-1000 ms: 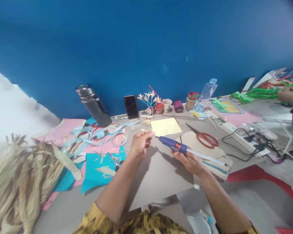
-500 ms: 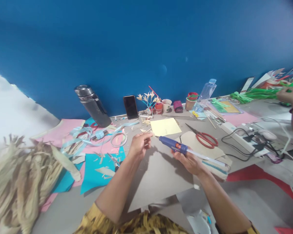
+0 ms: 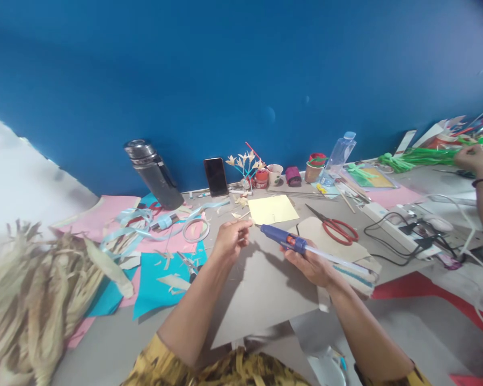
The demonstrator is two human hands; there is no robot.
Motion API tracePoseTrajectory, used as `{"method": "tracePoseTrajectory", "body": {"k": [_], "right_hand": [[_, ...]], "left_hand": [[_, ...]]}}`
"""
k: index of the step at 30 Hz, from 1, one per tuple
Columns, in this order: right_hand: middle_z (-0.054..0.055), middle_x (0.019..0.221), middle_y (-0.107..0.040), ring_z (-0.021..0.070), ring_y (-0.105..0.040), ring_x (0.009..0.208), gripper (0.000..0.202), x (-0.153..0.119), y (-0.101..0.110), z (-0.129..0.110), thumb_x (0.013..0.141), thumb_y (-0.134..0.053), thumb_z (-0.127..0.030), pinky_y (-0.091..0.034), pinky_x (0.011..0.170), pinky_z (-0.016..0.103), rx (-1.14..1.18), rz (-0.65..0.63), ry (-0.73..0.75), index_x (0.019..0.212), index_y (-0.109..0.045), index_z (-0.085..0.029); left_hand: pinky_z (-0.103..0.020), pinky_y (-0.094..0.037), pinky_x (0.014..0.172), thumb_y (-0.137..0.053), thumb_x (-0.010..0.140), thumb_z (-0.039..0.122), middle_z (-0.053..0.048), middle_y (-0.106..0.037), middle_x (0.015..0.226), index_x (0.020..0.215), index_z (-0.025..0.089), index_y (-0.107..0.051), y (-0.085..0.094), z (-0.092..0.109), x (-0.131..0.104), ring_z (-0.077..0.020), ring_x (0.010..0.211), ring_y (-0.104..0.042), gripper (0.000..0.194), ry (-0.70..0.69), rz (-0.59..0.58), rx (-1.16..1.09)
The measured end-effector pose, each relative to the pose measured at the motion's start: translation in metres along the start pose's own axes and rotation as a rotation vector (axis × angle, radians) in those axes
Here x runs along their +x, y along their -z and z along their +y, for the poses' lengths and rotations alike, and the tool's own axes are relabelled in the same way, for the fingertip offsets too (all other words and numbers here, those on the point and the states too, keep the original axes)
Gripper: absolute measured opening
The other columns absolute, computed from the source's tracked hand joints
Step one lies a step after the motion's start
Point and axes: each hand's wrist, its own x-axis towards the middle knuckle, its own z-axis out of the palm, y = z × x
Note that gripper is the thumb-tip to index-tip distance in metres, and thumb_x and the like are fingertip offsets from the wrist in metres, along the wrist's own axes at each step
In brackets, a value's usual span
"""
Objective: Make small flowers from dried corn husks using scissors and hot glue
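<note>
My right hand (image 3: 306, 262) is wrapped round a blue glue gun (image 3: 284, 238), whose clear glue stick juts out of its back end. The gun's nozzle points left at the fingertips of my left hand (image 3: 231, 241). Those fingers are pinched together on a small pale piece (image 3: 253, 220), too small to make out, which is close to the nozzle. Just beyond both hands lies a yellow paper sheet (image 3: 276, 209). Red-handled scissors (image 3: 340, 230) rest on beige material right of the gun.
Dried corn husks (image 3: 44, 300) are heaped at left, beside pink and blue paper (image 3: 156, 279). A dark flask (image 3: 155, 177), a phone (image 3: 216, 177) and husk flowers (image 3: 245, 161) stand by the wall. At right are a power strip (image 3: 402, 228) and another person's hand (image 3: 477, 161).
The glue gun and my right hand have shifted very slightly left, bringing the nozzle a little nearer my left fingertips. The other person's hand has moved slightly left.
</note>
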Motion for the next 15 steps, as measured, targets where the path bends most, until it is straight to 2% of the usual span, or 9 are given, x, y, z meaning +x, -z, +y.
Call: {"method": "tracePoseTrajectory", "body": {"k": [15], "right_hand": [[0.006, 0.078, -0.067, 0.0204, -0.062, 0.07, 0.035, 0.0012, -0.0001, -0.0029, 0.094, -0.051, -0.049, -0.052, 0.066, 0.031, -0.07, 0.004, 0.026, 0.091, -0.067, -0.019]], "left_hand": [[-0.022, -0.029, 0.044, -0.079, 0.049, 0.025, 0.005, -0.045, 0.049, 0.058, 0.014, -0.06, 0.0051, -0.003, 0.001, -0.0071, 0.045, -0.04, 0.024, 0.008, 0.01, 0.036]]}}
